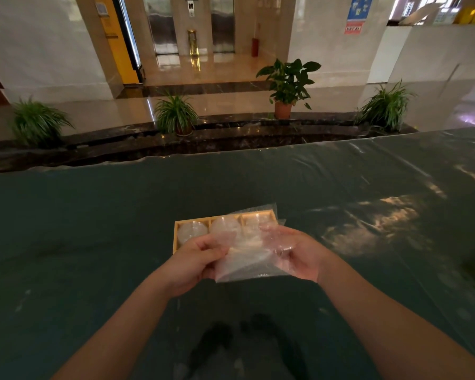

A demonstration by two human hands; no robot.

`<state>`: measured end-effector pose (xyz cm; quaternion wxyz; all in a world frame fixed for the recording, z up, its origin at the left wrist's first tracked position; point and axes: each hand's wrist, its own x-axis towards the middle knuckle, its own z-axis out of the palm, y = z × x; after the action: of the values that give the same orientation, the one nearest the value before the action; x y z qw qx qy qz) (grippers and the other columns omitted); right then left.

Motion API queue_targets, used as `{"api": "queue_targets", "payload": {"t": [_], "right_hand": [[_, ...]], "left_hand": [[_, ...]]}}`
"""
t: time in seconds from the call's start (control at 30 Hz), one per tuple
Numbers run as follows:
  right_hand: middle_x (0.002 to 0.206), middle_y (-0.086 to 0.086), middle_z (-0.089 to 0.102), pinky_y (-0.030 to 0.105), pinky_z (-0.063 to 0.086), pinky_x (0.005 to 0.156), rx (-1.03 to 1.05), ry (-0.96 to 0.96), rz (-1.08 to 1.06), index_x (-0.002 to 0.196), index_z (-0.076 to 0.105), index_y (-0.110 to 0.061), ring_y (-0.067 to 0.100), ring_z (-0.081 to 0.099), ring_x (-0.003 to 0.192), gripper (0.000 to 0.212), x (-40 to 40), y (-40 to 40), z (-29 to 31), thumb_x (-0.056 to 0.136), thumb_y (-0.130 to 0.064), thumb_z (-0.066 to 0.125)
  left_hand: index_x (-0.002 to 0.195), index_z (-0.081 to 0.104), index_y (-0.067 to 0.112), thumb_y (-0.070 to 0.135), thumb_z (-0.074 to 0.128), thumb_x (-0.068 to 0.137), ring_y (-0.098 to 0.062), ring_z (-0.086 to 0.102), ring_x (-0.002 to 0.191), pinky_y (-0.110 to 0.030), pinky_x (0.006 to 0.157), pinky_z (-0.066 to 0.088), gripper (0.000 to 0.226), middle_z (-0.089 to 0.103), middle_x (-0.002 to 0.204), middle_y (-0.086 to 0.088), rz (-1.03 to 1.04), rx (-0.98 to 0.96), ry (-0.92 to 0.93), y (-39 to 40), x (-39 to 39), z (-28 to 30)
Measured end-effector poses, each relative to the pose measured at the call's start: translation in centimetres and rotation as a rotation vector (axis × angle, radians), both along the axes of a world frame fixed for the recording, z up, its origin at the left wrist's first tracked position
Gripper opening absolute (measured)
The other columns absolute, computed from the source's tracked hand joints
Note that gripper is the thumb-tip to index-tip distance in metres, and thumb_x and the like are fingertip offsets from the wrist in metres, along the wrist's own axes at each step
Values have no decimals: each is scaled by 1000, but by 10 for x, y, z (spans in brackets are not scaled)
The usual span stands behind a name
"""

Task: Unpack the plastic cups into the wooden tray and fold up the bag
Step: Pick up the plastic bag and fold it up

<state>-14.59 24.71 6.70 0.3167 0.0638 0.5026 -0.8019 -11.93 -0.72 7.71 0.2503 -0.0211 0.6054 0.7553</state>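
A wooden tray [176,225] with three compartments lies on the green table just beyond my hands. A clear plastic cup [191,230] sits in its left compartment and another cup [225,226] in the middle one; the right compartment is blurred behind the bag. I hold a clear plastic bag [244,260] spread in the air above the tray's near side. My left hand [194,261] pinches the bag's left edge. My right hand [299,253] grips its right side, fingers partly under the film.
The table [93,229] is covered with green cloth under a shiny plastic sheet and stretches wide on both sides. Beyond its far edge a dark stone ledge holds several potted plants [287,86]. Lift doors stand further back.
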Motion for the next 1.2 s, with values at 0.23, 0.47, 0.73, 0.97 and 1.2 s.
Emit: {"api": "queue_targets", "payload": {"t": [0.23, 0.47, 0.73, 0.97, 1.2], "right_hand": [[152, 30, 36, 56, 6, 119, -104, 55, -25, 143, 45, 1, 49, 28, 141, 50, 4, -5, 6, 94, 1, 52], [92, 17, 60, 44, 45, 78, -40, 154, 34, 75, 75, -3, 35, 55, 83, 16, 10, -1, 7, 70, 8, 66], [87, 3, 63, 30, 51, 57, 89, 257, -5, 44, 64, -10, 24, 63, 75, 47, -2, 18, 4, 58, 26, 35], [86, 0, 65, 33, 53, 62, 182, 337, 86, 51, 68, -11, 22, 63, 82, 44, -10, 20, 13, 69, 21, 44], [133, 16, 63, 53, 54, 87, -284, 59, 62, 129, 62, -13, 39, 61, 120, 61, -1, 34, 9, 70, -26, 74]], "left_hand": [[110, 76, 20, 5, 75, 66, -23, 73, 96, -29, 69, 60, 46, 75, 110, -8, 76, 324, 56, 5, 1, -9], [78, 79, 12, 12, 80, 69, -19, 75, 81, -29, 65, 60, 8, 76, 85, -6, 26, 229, 44, 6, 8, -6], [118, 69, 25, 58, 74, 74, -42, 61, 118, -53, 87, 54, 55, 69, 124, -11, -129, 309, -206, 10, 17, 3], [125, 63, 8, 14, 83, 74, -31, 69, 109, -36, 78, 59, 56, 70, 121, -15, -35, 158, -186, 32, 10, 12], [120, 61, 6, 1, 76, 78, -30, 73, 100, -35, 72, 61, 44, 75, 108, -14, 102, 22, -55, 37, 1, 17]]}}
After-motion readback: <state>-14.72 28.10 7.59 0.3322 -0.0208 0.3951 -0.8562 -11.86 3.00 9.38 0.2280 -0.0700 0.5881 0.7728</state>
